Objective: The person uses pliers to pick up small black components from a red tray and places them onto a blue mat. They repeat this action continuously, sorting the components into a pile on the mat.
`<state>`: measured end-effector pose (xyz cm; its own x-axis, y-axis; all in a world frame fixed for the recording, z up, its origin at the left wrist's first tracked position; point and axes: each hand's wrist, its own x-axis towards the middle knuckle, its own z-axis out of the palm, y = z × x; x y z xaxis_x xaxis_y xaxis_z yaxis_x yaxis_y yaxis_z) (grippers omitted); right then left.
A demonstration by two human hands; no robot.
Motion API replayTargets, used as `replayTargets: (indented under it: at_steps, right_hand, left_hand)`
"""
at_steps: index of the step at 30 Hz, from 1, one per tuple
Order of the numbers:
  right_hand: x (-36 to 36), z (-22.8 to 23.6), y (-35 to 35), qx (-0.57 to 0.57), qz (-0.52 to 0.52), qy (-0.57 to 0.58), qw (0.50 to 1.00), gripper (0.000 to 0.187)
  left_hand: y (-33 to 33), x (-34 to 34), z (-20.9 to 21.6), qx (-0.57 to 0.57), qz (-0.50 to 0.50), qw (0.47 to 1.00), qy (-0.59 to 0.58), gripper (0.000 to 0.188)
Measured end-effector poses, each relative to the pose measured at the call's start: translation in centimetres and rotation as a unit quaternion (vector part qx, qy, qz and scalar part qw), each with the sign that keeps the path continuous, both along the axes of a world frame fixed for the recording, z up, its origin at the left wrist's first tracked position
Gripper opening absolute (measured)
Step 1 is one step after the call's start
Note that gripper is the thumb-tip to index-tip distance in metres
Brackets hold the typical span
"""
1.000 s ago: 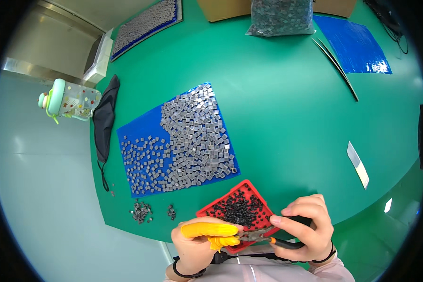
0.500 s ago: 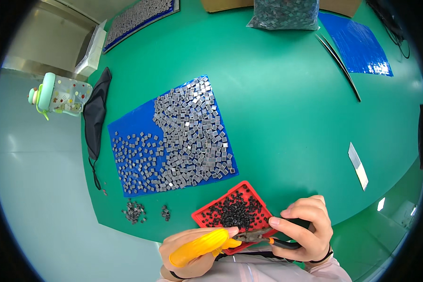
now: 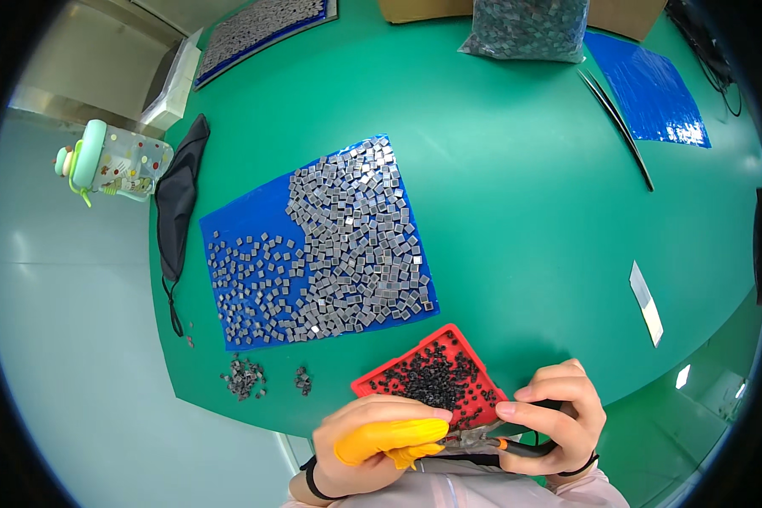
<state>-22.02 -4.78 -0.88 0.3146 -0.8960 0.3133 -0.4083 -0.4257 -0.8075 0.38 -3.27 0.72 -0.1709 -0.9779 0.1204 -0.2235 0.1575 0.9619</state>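
Note:
At the front edge of the table, a red tray (image 3: 381, 382) holds many small black pieces (image 3: 433, 378). My left hand (image 3: 360, 444) is closed at the tray's near left edge; a yellow rubbery covering (image 3: 389, 439) wraps some of its fingers. What its fingertips pinch, if anything, is hidden. My right hand (image 3: 559, 419) is closed round pliers (image 3: 525, 446) with black and orange handles. Their metal jaws point left toward my left fingertips, over the near edge of the tray. My right index fingertip is at the tray's right corner.
Beyond the tray lies a blue sheet (image 3: 245, 212) covered with small grey square pieces. Two little piles of dark bits (image 3: 244, 377) are left of the tray. Farther off are tweezers (image 3: 620, 131), a bagged heap of pieces (image 3: 527, 30), a black mask (image 3: 178, 199) and a bottle (image 3: 131, 161).
The whole view has shifted slightly. My left hand has moved a little right, and its yellow-covered fingers have turned flatter near the plier jaws. My right hand keeps its hold on the pliers.

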Motion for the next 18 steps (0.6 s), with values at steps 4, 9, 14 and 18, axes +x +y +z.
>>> replayTargets:
  at_steps: [4,9,14,18]
  right_hand:
    - [0.1,0.1,-0.1,0.003,0.013,-0.014,1.000,0.049]
    - [0.0,0.0,0.0,-0.016,0.017,-0.011,1.000,0.047]
    - [-0.1,-0.2,0.1,-0.027,0.010,-0.003,1.000,0.046]
    - [0.0,-0.2,0.2,-0.025,0.000,-0.015,1.000,0.046]
  left_hand:
    - [0.8,-0.1,-1.1,-0.029,-0.053,0.997,-0.054,0.032]
    - [0.7,-0.2,-1.9,0.040,-0.117,0.992,0.039,0.029]
    - [0.3,0.0,-0.9,0.081,-0.101,0.991,0.026,0.022]
    - [0.9,-1.8,0.8,0.207,0.072,0.936,0.275,0.025]
